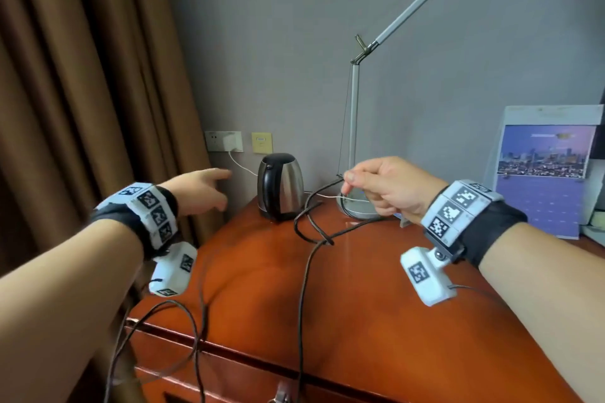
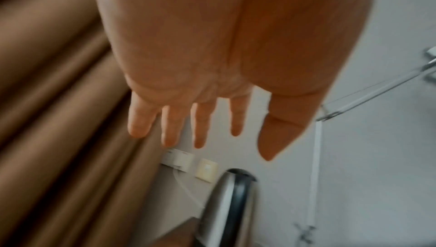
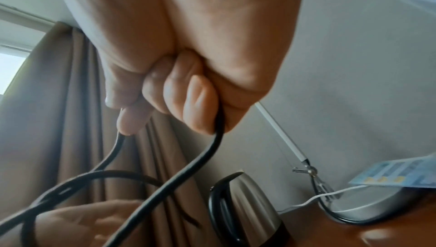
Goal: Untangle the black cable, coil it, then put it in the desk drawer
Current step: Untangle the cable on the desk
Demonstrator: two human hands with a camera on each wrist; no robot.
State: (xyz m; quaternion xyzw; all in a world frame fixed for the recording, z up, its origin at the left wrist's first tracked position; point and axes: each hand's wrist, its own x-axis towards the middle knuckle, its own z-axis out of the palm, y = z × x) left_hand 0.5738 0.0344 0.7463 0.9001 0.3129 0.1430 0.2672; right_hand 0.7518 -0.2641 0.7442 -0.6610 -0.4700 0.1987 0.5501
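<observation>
The black cable (image 1: 306,275) runs from my right hand (image 1: 379,185) down over the reddish desk (image 1: 376,304), crosses itself in a knot-like loop near the kettle, and hangs over the front edge. My right hand grips the cable (image 3: 205,159) in a fist, held above the desk beside the lamp base. My left hand (image 1: 199,190) is raised in the air left of the kettle with fingers (image 2: 200,126) spread straight, holding nothing. The drawer front (image 1: 229,379) shows below the desk edge, and it looks closed.
A steel and black kettle (image 1: 281,186) stands at the back of the desk. A desk lamp base (image 1: 360,209) with a thin white cable sits right of it. A calendar (image 1: 543,170) leans against the wall. Brown curtains (image 1: 82,91) hang left; wall sockets (image 1: 224,141) with a white charger.
</observation>
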